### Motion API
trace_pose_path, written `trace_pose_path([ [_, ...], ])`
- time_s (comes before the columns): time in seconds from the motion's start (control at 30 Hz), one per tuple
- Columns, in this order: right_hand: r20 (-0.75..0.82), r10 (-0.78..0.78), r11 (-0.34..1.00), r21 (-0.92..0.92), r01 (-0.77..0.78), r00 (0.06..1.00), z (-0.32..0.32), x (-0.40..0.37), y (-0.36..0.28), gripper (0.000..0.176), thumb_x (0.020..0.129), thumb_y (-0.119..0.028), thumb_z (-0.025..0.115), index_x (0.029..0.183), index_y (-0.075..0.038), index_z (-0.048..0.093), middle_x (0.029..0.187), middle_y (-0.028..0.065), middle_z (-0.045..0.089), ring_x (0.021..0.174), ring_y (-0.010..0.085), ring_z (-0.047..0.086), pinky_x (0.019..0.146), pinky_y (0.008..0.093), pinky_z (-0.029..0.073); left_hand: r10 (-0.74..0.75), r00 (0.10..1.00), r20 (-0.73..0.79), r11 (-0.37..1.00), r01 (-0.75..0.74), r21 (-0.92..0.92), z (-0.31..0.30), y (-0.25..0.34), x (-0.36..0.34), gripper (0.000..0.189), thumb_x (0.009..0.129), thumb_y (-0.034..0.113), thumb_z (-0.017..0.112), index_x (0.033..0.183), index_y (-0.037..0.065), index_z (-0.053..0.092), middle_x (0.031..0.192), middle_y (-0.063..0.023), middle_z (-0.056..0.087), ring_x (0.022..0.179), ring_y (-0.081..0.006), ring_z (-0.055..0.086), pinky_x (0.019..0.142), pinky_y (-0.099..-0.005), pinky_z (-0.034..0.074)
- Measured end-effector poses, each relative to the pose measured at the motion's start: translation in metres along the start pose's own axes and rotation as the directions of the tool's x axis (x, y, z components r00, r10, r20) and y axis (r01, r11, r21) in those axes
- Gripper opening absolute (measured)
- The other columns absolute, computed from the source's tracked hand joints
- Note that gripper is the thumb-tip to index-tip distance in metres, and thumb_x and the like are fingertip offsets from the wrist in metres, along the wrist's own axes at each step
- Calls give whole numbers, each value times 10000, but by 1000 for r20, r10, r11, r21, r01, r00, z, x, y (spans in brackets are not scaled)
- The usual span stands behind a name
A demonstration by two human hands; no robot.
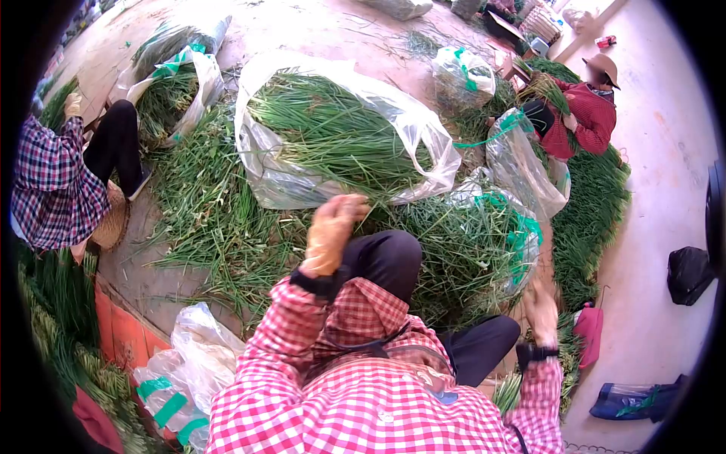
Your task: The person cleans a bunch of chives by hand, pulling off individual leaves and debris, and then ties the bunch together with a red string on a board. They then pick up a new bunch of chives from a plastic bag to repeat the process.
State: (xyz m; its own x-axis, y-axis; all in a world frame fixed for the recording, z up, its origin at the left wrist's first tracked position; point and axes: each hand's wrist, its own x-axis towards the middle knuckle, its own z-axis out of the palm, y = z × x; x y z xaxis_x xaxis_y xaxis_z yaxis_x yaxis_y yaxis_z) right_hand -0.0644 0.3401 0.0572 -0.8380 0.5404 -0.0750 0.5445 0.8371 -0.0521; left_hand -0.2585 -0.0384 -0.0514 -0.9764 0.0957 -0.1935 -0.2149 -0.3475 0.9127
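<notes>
My left hand (333, 231), in a yellowish glove, is at the near edge of a clear plastic bag (261, 170). Its fingers are curled, and what they hold, if anything, is hard to make out. Inside the bag lie long green stalks that look like chives (340, 129). Low on the right, beside my knee, is my right hand (540, 306); motion blurs its fingers. It is close to a second bag with green tape (525, 246) and above some stalks (508, 392). Loose chives (219, 204) are heaped on the left and in front of my knees.
One co-worker in a checked shirt (57, 178) sits at left; another in a red top (594, 117) holds chives at right. Rows of chives (594, 204) line the right side. A crumpled plastic bag (200, 340) and a black bag (690, 275) lie nearby.
</notes>
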Motion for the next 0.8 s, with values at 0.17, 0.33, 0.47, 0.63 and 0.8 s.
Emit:
trace_pose_path([
  [0.17, -38, -610, 791, -84, 605, 792, 47, 98, -160, 552, 831, -226, 631, 1338, -89, 459, 1342, 118, 508, 1229, 270, 487, 1038, 362, 355, -175, 975, -139, 985, 172, -33, -86, -46, -8, 400, 928, 346, 546, 1021, -36, 619, 894, -132, 682, 791, -199, 659, 776, -307, 518],
  [0.33, -19, -805, 588, -151, 795, 593, 119, 171, -303, 710, 779, -136, 623, 1413, -104, 303, 1363, 135, 459, 1255, 271, 445, 1081, 465, 257, -277, 958, -78, 959, 270, -90, -113, -81, -26, 387, 933, 326, 561, 985, -55, 608, 866, -132, 676, 740, -186, 647, 729, -291, 512],
  [0.47, 83, -778, 526, -458, 717, 623, 178, 220, -368, 1101, 692, -282, 763, 1495, -152, 22, 1533, 92, 199, 1388, 306, 251, 1110, 513, 186, -346, 935, -82, 935, 336, -111, -117, -79, -27, 380, 937, 308, 559, 1011, -62, 601, 882, -122, 670, 765, -177, 641, 742, -284, 509],
  [0.63, 195, -770, 566, -231, 791, 608, 180, 239, -391, 1209, 618, -215, 811, 1495, -161, -20, 1531, 69, 187, 1408, 243, 200, 1131, 468, 179, -418, 903, -100, 909, 415, -52, -128, -92, -14, 450, 929, 369, 552, 1070, -57, 587, 935, -133, 665, 824, -187, 642, 802, -290, 497],
  [0.8, 36, -753, 627, -262, 733, 657, 239, 237, -369, 1089, 673, -172, 742, 1491, -104, 26, 1084, 114, 556, 1043, 271, 535, 1048, 473, 298, -432, 895, -107, 901, 425, -83, -129, -107, 1, 414, 944, 325, 543, 1043, -73, 598, 893, -121, 665, 787, -168, 635, 755, -275, 504],
])
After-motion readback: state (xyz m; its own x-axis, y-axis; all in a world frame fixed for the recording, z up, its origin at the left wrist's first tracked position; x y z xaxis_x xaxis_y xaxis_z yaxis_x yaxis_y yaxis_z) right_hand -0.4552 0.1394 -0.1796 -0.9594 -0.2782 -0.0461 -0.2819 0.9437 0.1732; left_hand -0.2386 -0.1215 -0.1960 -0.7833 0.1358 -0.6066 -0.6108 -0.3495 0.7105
